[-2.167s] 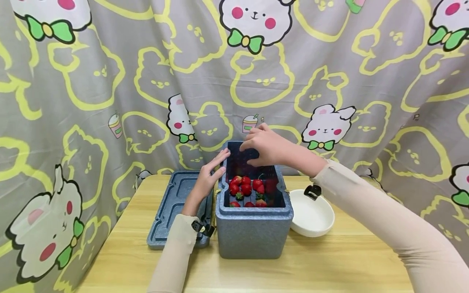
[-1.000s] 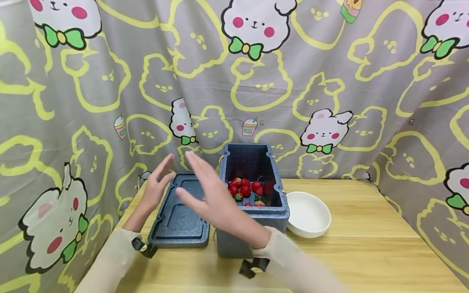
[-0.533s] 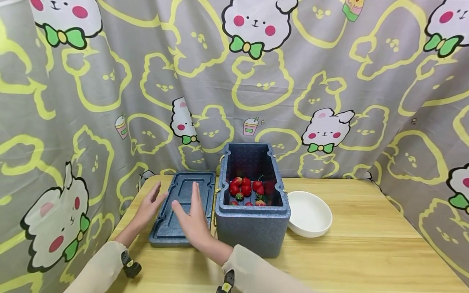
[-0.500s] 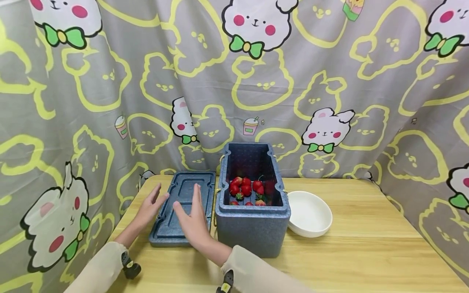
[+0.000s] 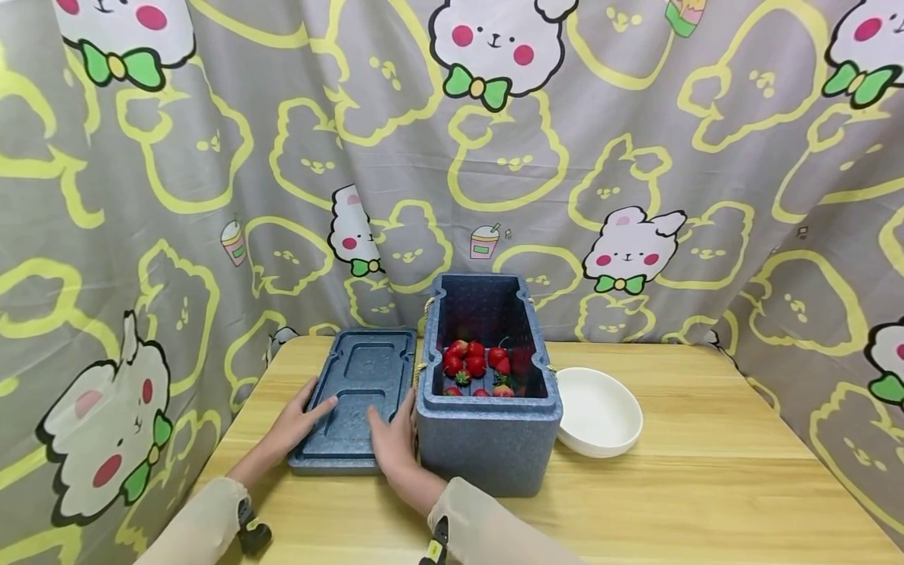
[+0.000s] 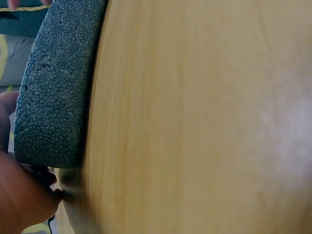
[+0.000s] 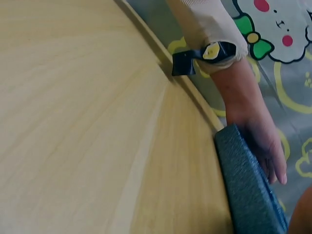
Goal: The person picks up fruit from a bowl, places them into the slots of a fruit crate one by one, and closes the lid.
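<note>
A grey-blue foam lid [image 5: 363, 428] lies flat on the table, recessed side up. My left hand [image 5: 288, 428] is at its left edge, with the thumb over the recessed face. My right hand [image 5: 397, 446] reaches between the lid's right edge and the foam box [image 5: 487, 451], its thumb extended above the lid. In the left wrist view, the left hand [image 6: 22, 200] sits by the lid's rounded end. The right wrist view shows the left hand [image 7: 258, 129] beyond the lid [image 7: 248, 195], fingers partly hidden. Several strawberries [image 5: 475, 366] lie inside the uncovered box.
A white bowl [image 5: 599, 424] stands close to the right side of the box. Yellow rope handles run along the box's sides. The wooden table [image 5: 713, 455] ends at a patterned curtain [image 5: 657, 165] behind and at both sides.
Both hands have left the box, the left from its rim and the right from above its opening. They moved left over the lid, then down to its two sides. The lid has stayed put.
</note>
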Tool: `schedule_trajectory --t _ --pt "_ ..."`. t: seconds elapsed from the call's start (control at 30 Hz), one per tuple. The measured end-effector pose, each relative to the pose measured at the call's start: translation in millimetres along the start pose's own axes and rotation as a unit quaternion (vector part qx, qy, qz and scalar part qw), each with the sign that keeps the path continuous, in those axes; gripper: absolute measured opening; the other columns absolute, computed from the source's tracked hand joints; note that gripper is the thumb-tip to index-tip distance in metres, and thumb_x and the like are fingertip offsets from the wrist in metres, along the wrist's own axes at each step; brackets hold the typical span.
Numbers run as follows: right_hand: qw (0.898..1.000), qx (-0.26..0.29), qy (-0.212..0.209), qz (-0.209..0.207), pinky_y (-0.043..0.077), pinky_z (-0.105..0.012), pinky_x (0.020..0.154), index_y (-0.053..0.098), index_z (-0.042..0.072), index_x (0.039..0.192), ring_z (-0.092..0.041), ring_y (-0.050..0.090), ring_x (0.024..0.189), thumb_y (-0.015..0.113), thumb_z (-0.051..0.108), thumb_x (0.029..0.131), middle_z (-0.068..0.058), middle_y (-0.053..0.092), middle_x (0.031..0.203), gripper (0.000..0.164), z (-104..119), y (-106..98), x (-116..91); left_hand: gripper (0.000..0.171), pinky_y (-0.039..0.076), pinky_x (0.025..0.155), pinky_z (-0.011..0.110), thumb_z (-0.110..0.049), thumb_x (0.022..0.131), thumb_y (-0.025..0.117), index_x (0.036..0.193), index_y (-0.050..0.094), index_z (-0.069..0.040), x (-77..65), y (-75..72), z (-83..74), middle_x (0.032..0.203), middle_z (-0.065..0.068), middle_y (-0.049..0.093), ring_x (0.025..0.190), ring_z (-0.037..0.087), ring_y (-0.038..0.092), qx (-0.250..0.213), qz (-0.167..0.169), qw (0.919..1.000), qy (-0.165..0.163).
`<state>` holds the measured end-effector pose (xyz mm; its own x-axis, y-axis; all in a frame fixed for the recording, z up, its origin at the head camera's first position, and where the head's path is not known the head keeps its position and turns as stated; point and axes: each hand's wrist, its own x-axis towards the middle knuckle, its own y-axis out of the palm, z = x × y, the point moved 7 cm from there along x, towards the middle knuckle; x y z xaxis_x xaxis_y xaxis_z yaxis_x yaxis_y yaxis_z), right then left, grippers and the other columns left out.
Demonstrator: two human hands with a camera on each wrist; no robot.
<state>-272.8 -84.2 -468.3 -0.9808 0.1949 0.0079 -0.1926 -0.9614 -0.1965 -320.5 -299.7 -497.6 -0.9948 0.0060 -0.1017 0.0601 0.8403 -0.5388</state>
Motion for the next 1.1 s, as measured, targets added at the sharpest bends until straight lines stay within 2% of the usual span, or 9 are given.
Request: schedule_trajectory --t 0.1,0.27,0.47,0.7,0.87,1.03,1.1 --pt "1.000 0.009 0.006 -0.007 0.028 -0.058 0.122 0.021 -0.004 0.160 -0.046 0.029 0.150 0.066 0.027 0.090 -0.029 0.025 0.164 0.089 -3 -2 1 0.091 0.013 0.126 0.059 -0.041 0.102 0.059 0.164 0.006 -0.001 -0.5 0.5 0.7 0.169 0.027 0.007 0.157 0.045 0.007 0.002 -0.001 1.0000 0.002" --pt "1.000 0.014 0.009 0.004 0.029 -0.056 0.122 0.024 -0.009 0.157 -0.045 0.029 0.150 0.065 0.021 0.091 -0.031 0.026 0.163 0.084 -6 -1 3 0.092 0.014 0.126 0.059 -0.031 0.099 0.064 0.162 0.007 0.004 -1.8 1.2 -0.8 0.167 0.030 0.012 0.156 0.046 0.011 -0.001 -0.002 0.9999 0.011" --pt "1.000 0.017 0.011 0.024 0.031 -0.058 0.120 0.029 -0.011 0.155 -0.048 0.030 0.149 0.062 0.010 0.092 -0.033 0.030 0.160 0.075 -10 1 4 0.093 0.013 0.126 0.059 -0.029 0.098 0.065 0.162 0.006 0.005 -5.9 -0.1 0.4 0.167 0.031 0.009 0.156 0.048 0.009 -0.002 -0.003 1.0000 -0.006" --pt "0.998 0.038 0.006 0.057 0.030 -0.057 0.121 0.023 -0.002 0.160 -0.044 0.030 0.151 0.055 0.007 0.096 -0.026 0.028 0.164 0.073 -2 7 5 0.095 0.013 0.126 0.059 -0.031 0.098 0.066 0.163 0.005 0.001 -10.3 -14.0 -5.3 0.168 0.030 0.008 0.156 0.047 0.008 -0.008 -0.016 0.9998 -0.012" --pt "0.995 0.058 -0.029 0.074 0.028 -0.057 0.122 0.022 0.002 0.162 -0.042 0.029 0.152 0.056 0.003 0.096 -0.022 0.027 0.166 0.074 21 7 4 0.095 0.023 0.123 0.060 -0.032 0.098 0.066 0.165 0.004 -0.007 -17.2 -36.3 -24.9 0.167 0.029 0.015 0.154 0.046 0.018 -0.019 -0.042 0.9988 0.015" --pt "0.988 0.081 -0.097 0.085 0.023 -0.054 0.125 0.021 0.003 0.163 -0.036 0.024 0.155 0.051 -0.006 0.093 -0.018 0.022 0.169 0.077 60 -1 -1 0.094 0.034 0.114 0.056 -0.031 0.100 0.065 0.166 0.000 -0.014 -29.0 -61.3 -59.4 0.167 0.028 0.018 0.151 0.045 0.025 -0.039 -0.065 0.9953 0.060" --pt "0.984 0.087 -0.128 0.093 0.022 -0.053 0.126 0.020 0.003 0.163 -0.034 0.021 0.156 0.049 -0.008 0.093 -0.017 0.020 0.169 0.076 79 -6 -5 0.095 0.041 0.111 0.038 -0.032 0.100 0.065 0.166 -0.002 -0.016 -34.6 -70.9 -73.1 0.168 0.026 0.016 0.152 0.045 0.024 -0.043 -0.075 0.9936 0.072"
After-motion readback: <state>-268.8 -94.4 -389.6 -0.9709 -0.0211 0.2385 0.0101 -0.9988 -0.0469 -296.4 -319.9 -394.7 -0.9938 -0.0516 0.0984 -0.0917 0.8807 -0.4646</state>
